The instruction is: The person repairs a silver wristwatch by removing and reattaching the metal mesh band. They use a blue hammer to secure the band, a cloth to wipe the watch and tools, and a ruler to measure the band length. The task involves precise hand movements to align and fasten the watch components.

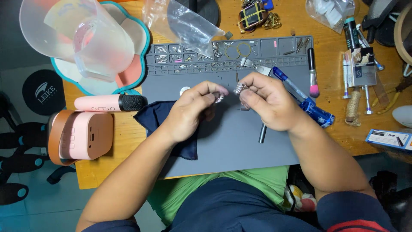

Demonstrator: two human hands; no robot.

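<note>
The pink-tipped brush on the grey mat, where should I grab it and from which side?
Take the brush by its dark handle, about mid-length, coming from above with fingers on its left and right sides. It lies flat and roughly straight up-and-down on the grey mat, pink bristles pointing toward you, so the slim handle is the firm part. The blue pen lies close on its left, so come straight down.

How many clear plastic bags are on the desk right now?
2. One clear plastic bag lies at the gray mat's top edge; another clear bag sits at the desk's upper right, partly cut off. Others may be hidden.
</note>
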